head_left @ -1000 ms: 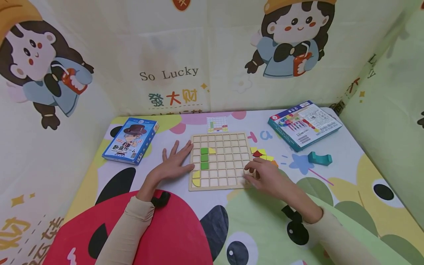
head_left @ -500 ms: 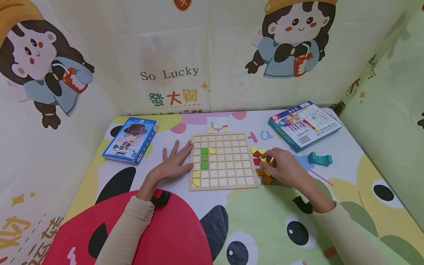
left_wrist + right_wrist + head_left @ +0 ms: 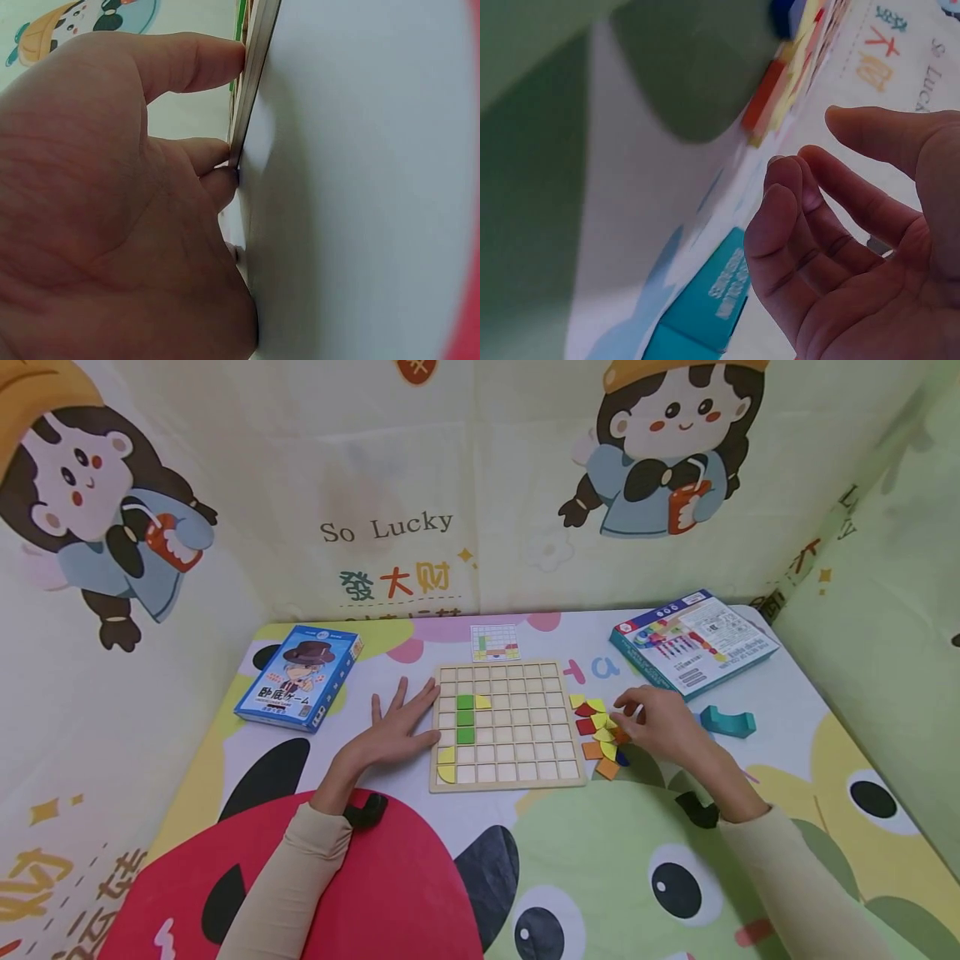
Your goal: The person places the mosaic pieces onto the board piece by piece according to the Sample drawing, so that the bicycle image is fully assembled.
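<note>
A square wooden grid board (image 3: pixel 517 727) lies on the table, with green square tiles (image 3: pixel 465 717) and yellow pieces (image 3: pixel 447 764) in some of its cells. My left hand (image 3: pixel 393 727) has its fingers spread, and the thumb and fingertips touch the board's left edge. To the right of the board is a loose pile of yellow, red, orange and blue pieces (image 3: pixel 608 768). Just beside that pile hovers my right hand (image 3: pixel 660 722); in the right wrist view its fingers (image 3: pixel 772 225) bend loosely, the thumb stands apart, and nothing is held.
Behind the board lies a small pattern card (image 3: pixel 495 643) with a printed coloured grid. A blue game box (image 3: pixel 298 678) is at the left. At the right are a teal-edged box (image 3: pixel 693 643) and a teal curved block (image 3: pixel 727 722).
My right hand has moved from the board's right edge over the pile and then a little further right, uncovering the pieces. The left hand stays at the board's edge.
</note>
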Motion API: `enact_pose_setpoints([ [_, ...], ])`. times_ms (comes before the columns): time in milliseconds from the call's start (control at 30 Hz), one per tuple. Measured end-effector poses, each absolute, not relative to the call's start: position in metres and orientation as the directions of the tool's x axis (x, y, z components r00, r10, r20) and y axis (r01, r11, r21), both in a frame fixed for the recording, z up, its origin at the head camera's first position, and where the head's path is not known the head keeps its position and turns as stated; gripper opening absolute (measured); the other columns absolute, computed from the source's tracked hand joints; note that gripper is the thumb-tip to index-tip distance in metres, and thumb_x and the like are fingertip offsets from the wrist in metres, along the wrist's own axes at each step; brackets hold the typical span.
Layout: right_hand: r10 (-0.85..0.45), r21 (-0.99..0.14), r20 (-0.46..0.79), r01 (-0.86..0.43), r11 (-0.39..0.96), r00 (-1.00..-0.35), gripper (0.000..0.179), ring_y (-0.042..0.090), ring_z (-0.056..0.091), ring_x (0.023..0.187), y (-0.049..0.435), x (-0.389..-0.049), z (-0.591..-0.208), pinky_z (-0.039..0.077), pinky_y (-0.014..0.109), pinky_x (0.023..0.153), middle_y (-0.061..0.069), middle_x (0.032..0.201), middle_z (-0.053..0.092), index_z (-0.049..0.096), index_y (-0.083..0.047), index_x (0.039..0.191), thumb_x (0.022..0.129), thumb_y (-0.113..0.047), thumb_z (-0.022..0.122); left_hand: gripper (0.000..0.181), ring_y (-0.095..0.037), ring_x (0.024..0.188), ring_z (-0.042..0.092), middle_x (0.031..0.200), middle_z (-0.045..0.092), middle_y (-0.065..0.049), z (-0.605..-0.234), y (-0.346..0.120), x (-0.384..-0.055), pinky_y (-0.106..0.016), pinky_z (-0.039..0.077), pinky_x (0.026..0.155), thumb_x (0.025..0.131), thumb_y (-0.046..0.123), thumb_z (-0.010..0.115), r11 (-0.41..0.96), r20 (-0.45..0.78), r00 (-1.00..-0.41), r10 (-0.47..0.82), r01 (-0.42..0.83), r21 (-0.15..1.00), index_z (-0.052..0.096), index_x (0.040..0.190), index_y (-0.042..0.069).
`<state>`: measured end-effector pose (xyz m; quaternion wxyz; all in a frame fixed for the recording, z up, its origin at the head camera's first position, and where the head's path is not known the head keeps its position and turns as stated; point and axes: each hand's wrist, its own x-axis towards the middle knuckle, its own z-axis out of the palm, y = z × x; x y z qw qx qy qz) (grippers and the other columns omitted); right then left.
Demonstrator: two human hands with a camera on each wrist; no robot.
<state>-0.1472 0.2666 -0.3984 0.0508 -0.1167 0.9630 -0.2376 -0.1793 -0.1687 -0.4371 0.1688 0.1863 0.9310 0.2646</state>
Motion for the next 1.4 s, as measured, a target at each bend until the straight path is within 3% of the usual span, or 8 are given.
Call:
enact_pose_setpoints([
  [867,-0.296,-0.435,-0.122,-0.217,0.874,-0.947,0.029,0.023,0.060,0.090,0.269,-0.156,-0.407,0.051,0.027,0.070,0.013,0.102,0.069,0.075,-0.005,0.118,0.096,-0.024,0.077,0.085,-0.038,0.166,-0.020,0.182,0.006,-0.002,-0.437,-0.168,-0.179,-0.073,-0.025,0.122,0.101,0.045,0.057,0.794,-0.215,-0.877,0.430,0.254,0.552,0.016,0.172,0.020],
  [1400,-0.255,-0.407,-0.131,-0.183,0.895,-0.958,0.032,0.032,0.061,0.098,0.263,-0.163,-0.404,0.058,0.042,0.080,0.021,0.108,0.068,0.074,-0.001,0.120,0.096,-0.022,0.073,0.085,-0.039,0.166,-0.019,0.182,0.008,-0.003,-0.438,-0.168,-0.179,-0.075,-0.024,0.122,0.101,0.044,0.057,0.788,-0.205,-0.877,0.435,0.260,0.558,0.018,0.171,0.018],
])
